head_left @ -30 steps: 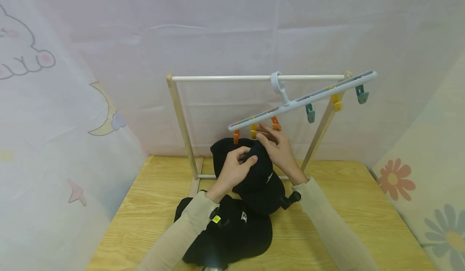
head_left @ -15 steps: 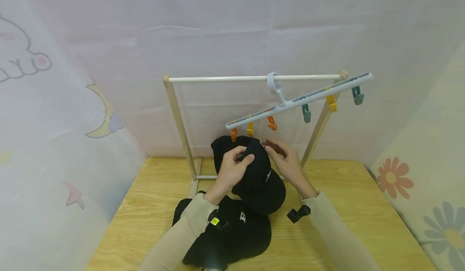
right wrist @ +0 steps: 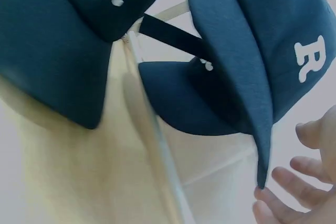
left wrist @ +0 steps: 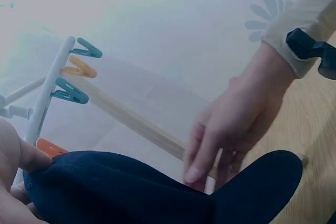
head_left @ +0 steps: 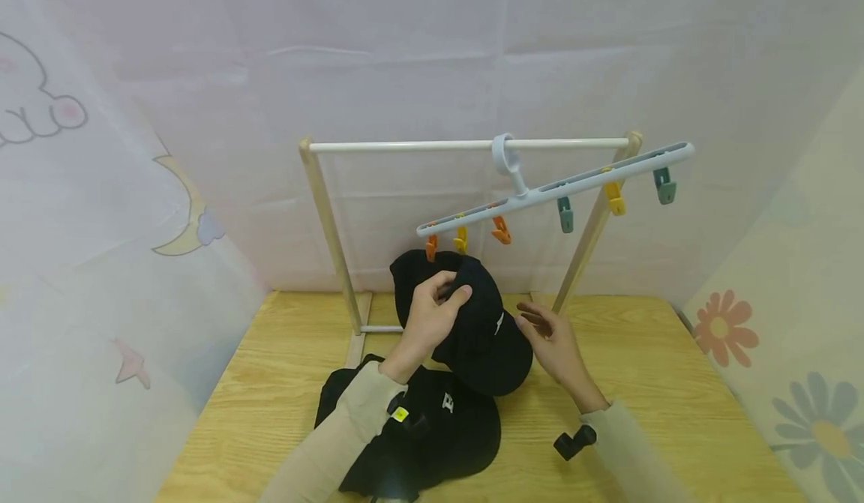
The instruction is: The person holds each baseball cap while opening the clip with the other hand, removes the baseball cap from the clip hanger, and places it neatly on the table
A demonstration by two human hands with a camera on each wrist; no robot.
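Observation:
My left hand (head_left: 430, 314) pinches a dark baseball cap (head_left: 482, 308) at the edge of its crown, thumb outside. The brim points down and right, and a white letter R shows on the front in the right wrist view. Right beside that brim is my right hand (head_left: 556, 347), fingers loosely bent and holding nothing; a fingertip (right wrist: 265, 195) is right at the brim's edge. A second dark cap (head_left: 407, 282) is behind the held one, its top at the orange clip (head_left: 431, 248) and yellow clip (head_left: 460, 240) of a pale clip hanger (head_left: 540, 193).
The hanger hooks over the white bar (head_left: 405, 146) of a wooden rack and slants down to the left. Further clips, including a green one (head_left: 565, 215), line it. Another dark cap (head_left: 466, 432) with a white letter lies on the wooden table (head_left: 648, 383), in front of the rack.
My right hand has moved away from the held cap's top and the clips, down and right to beside the brim. My left hand keeps its pinch in about the same place.

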